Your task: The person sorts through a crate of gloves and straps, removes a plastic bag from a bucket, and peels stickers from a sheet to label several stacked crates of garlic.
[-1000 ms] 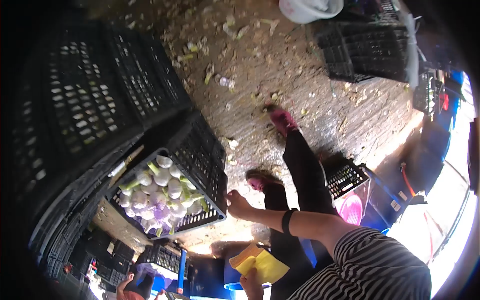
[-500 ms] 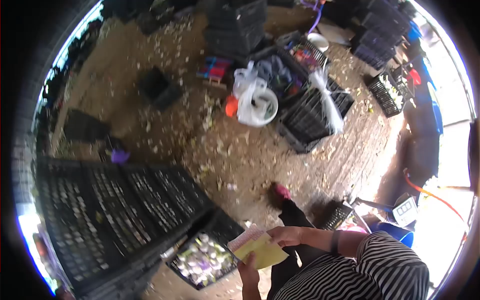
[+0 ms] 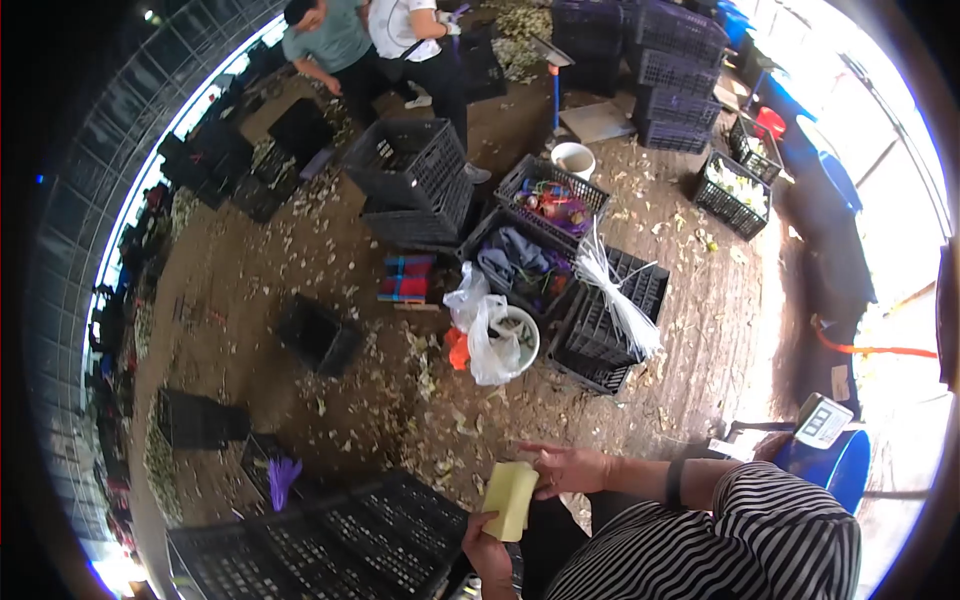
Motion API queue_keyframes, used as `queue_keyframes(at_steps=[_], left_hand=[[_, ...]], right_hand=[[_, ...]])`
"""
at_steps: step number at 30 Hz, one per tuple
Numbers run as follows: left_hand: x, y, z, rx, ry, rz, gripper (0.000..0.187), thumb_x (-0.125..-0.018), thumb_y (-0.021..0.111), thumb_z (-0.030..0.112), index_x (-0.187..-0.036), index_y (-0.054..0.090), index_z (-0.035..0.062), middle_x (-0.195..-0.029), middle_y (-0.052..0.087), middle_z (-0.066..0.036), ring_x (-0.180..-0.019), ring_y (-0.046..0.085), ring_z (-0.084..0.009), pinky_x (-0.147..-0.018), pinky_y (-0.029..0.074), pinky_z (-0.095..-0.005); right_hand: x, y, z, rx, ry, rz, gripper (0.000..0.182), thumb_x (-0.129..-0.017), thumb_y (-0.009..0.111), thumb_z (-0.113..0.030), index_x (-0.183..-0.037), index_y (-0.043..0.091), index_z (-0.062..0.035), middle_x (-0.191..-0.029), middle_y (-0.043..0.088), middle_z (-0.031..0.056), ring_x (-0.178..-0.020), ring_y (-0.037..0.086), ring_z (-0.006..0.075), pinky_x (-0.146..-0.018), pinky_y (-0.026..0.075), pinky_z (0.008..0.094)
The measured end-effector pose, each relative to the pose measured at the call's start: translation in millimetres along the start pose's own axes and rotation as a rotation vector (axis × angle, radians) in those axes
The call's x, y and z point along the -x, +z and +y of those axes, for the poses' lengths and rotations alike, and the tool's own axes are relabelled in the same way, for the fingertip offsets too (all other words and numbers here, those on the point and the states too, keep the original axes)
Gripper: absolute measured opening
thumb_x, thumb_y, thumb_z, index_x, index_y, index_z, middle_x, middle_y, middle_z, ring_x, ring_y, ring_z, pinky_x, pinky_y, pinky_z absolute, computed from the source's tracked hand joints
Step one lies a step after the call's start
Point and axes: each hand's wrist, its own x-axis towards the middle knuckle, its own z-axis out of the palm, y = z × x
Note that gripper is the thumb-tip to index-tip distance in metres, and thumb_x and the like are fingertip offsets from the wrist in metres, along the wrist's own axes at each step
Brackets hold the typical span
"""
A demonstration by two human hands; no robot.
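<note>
My left hand (image 3: 487, 552) is closed on the lower left edge of a yellow paper pad (image 3: 510, 500), its thumb on the front. The pad's sheets look bent or folded, and no writing can be made out on them. My right hand (image 3: 572, 470) is at the pad's right edge, index finger stretched out past its top and the other fingers loosely curled beside it. Whether those fingers touch the paper is hard to tell. A dark band (image 3: 675, 484) circles my right wrist, below a striped sleeve (image 3: 770, 510).
Black crates (image 3: 330, 545) stand at lower left, with a purple bundle (image 3: 283, 480) near them. Ahead are a white bucket with plastic bags (image 3: 495, 345), crates with white strips (image 3: 620, 300) and stacked crates (image 3: 410, 180). A scale (image 3: 823, 420) sits by a blue bin (image 3: 840, 465). Two people (image 3: 375, 50) stand far off.
My view has lifted, bringing two people into sight. The pad's pale printed sheet no longer shows. My right hand has gone from gripping the paper to having its index finger stretched out.
</note>
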Motion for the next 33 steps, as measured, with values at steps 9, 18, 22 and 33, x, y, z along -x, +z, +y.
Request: queue_keyframes(at_steps=[9,18,22,33], left_hand=[[-163.8,14.9,47.2,-0.238,-0.091,-0.367,0.037,-0.076,0.06,-0.006,-0.113,0.062,0.0002,-0.115,0.051,-0.012,-0.104,0.052,-0.017,-0.083,0.049,-0.0295],[-293.4,-0.1,43.4,-0.281,-0.201,-0.342,0.025,-0.084,0.067,0.008,-0.108,0.061,0.0018,-0.093,0.064,-0.002,-0.074,0.059,-0.0107,-0.069,0.051,-0.0255],[-320.1,6.3,39.7,-0.329,-0.198,-0.378,0.034,-0.086,0.066,0.009,-0.118,0.056,0.0031,-0.094,0.061,-0.002,-0.078,0.059,-0.0101,-0.063,0.049,-0.0227],[-291.0,-165.5,-35.2,-0.615,-0.42,0.118,0.048,-0.086,0.066,0.013,-0.129,0.045,0.0126,-0.086,0.056,-0.008,-0.066,0.06,-0.0126,-0.057,0.051,-0.0226]], right_hand=[[-116.9,13.2,-31.5,0.529,-0.317,0.653,0.028,-0.079,0.075,-0.019,-0.103,0.065,-0.0073,-0.09,0.067,0.0006,-0.079,0.063,0.0119,-0.068,0.05,0.0264],[-201.2,41.1,-75.8,0.51,-0.283,0.95,0.018,-0.076,0.077,-0.02,-0.086,0.07,-0.0063,-0.069,0.063,-0.001,-0.055,0.052,0.0058,-0.048,0.04,0.0213],[-223.5,8.0,-114.7,0.443,-0.553,1.122,0.017,-0.077,0.076,-0.016,-0.078,0.068,-0.0012,-0.056,0.055,0.0,-0.039,0.043,0.007,-0.037,0.029,0.0233],[-263.9,-234.4,-375.6,1.252,-0.568,1.889,0.02,-0.079,0.051,-0.015,-0.082,0.067,-0.0033,-0.079,0.065,0.0232,-0.079,0.065,0.0376,-0.069,0.051,0.0463]])
